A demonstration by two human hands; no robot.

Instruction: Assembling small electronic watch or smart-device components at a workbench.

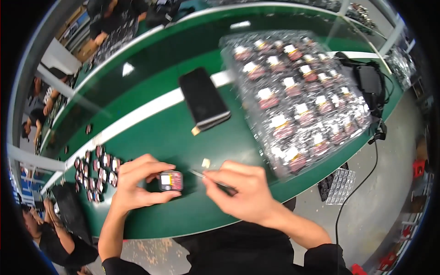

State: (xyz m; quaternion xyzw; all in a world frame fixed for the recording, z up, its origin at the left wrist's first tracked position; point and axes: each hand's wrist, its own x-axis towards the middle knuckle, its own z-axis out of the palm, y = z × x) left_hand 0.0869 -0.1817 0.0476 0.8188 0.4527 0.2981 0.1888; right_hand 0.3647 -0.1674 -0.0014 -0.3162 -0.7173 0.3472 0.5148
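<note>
My left hand (140, 183) is closed round a small block-shaped part (171, 181), dark with reddish sides and a white and yellow patch on its face. Thumb and fingers sit at its near and far edges, just above the green tabletop (151, 137). In my right hand (240, 190) is a slim metal tool, probably tweezers (198, 173); its thin tip points at the part but stays apart from it. A small cream-coloured piece (206, 162) lies on the table just beyond that tip.
Several similar small parts (98, 172) cluster left of my left hand. A clear plastic tray (256, 123) holding rows of parts covers the right side. A black wallet-like case (201, 98) lies farther back. Black bag and cable (369, 82) sit at far right. Other people work beyond the left edge.
</note>
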